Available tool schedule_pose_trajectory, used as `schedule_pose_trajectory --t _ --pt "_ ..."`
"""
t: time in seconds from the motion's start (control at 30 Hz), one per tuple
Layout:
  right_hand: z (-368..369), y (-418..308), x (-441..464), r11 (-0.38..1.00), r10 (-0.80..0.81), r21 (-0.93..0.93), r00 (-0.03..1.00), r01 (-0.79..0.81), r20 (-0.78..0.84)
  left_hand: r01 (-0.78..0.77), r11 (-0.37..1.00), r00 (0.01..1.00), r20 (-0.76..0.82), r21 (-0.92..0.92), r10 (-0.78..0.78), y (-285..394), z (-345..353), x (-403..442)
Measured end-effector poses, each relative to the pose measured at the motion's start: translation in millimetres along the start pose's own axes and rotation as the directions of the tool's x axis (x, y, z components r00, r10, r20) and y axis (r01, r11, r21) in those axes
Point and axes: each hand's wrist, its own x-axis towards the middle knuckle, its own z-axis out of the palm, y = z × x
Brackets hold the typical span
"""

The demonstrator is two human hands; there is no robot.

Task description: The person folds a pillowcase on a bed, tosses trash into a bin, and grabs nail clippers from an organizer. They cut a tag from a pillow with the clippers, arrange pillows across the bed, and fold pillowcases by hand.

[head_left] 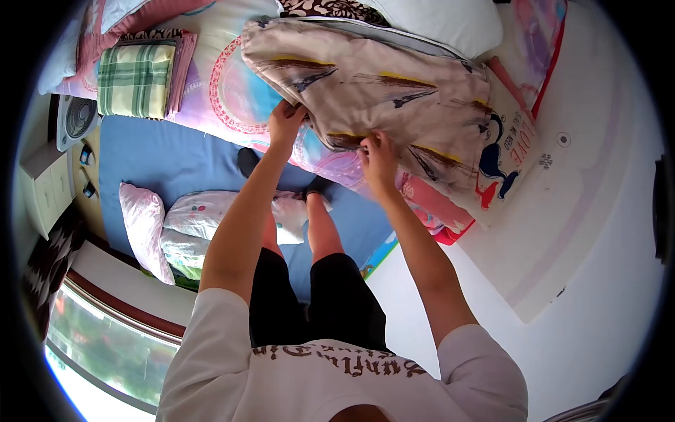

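Note:
A beige fabric cover (394, 91) printed with dark and yellow brush-like streaks lies across the bed in front of me. My left hand (286, 121) is closed on its near edge at the left, the fingertips partly hidden by the cloth. Further right, my right hand (380, 156) pinches the same edge near a yellow streak. Both hands are bent at the wrist over the side of the bed. Beneath the cover shows a pink and purple patterned bedsheet (204, 105).
Folded green plaid cloth (135, 81) sits on the bed's left part, and a white pillow (443, 24) at the back. A pillow with a whale print (498, 158) lies right. Below, pillows (143, 228) rest on a blue mat (169, 155). A fan (77, 118) stands left.

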Motion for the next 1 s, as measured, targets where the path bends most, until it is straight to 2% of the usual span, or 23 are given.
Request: schedule_pose_trajectory --t 0.03,0.1,0.23,0.3,0.47,0.53,0.57,0.63,0.67,0.73,0.77,0.8,0.83,0.87,0.9,0.93,1.0 --pt "-3 5 8 1.0 0.001 0.004 1.0 -0.001 0.0 0.0 1.0 1.0 -0.002 0.004 0.0 1 4 -1" --pt "-13 17 23 0.914 0.224 0.344 0.974 -0.215 0.013 -0.033 0.999 0.998 -0.063 -0.007 0.032 4 8 -3" --pt "-25 50 39 0.889 0.302 0.376 0.952 -0.264 -0.046 -0.01 0.999 1.0 -0.029 -0.045 0.009 0 -5 -10" --pt "-28 55 44 0.845 0.301 0.473 0.953 -0.249 -0.035 -0.052 0.998 0.995 -0.089 0.019 0.053 -1 -11 -14" --pt "-24 56 48 0.828 0.316 0.493 0.949 -0.267 -0.017 -0.003 0.992 0.977 -0.21 0.127 0.03 2 -21 -31" --pt "-22 55 45 0.835 0.307 0.49 0.951 -0.251 -0.035 -0.006 0.986 0.968 -0.247 -0.168 -0.036 -4 -29 -35" --pt "-21 55 44 0.833 0.309 0.493 0.95 -0.252 -0.037 -0.007 0.986 0.969 -0.246 -0.164 -0.034 -7 -36 -36" --pt "-25 45 40 0.828 0.318 0.486 0.948 -0.279 0.003 0.094 0.936 0.921 -0.328 -0.339 -0.211 -5 -50 -40" --pt "-27 40 37 0.826 0.321 0.487 0.947 -0.282 0.004 0.132 0.927 0.908 -0.332 -0.35 -0.255 -4 -60 -44" --pt "-28 30 28 0.857 0.177 0.5 0.983 -0.127 -0.054 0.113 0.93 0.909 -0.341 -0.35 -0.239 1 -77 -50" --pt "-27 25 23 0.856 0.18 0.501 0.982 -0.129 -0.055 0.093 0.932 0.91 -0.349 -0.351 -0.223 3 -85 -53" --pt "-25 22 17 0.874 0.109 0.485 0.987 -0.038 -0.119 0.036 0.96 0.922 -0.361 -0.279 -0.139 2 -94 -56" --pt "-23 19 11 0.885 0.037 0.463 0.983 0.052 -0.182 0.036 0.96 0.923 -0.36 -0.277 -0.138 -1 -106 -56" --pt "-22 16 3 0.898 -0.003 0.435 0.988 0.07 -0.153 -0.095 0.992 0.934 -0.337 0.087 0.119 -3 -120 -56" --pt "-23 12 -5 0.898 0.0 0.435 0.988 0.069 -0.157 -0.231 0.872 0.91 -0.222 0.431 0.351 -6 -134 -55" --pt "-25 8 -13 0.908 -0.053 0.409 0.994 0.089 -0.099 -0.235 0.87 0.911 -0.215 0.433 0.353 -6 -144 -54" --pt "-35 5 -28 0.923 -0.138 0.366 0.99 0.117 0.031 -0.222 0.789 0.908 -0.174 0.573 0.381 -8 -160 -54"
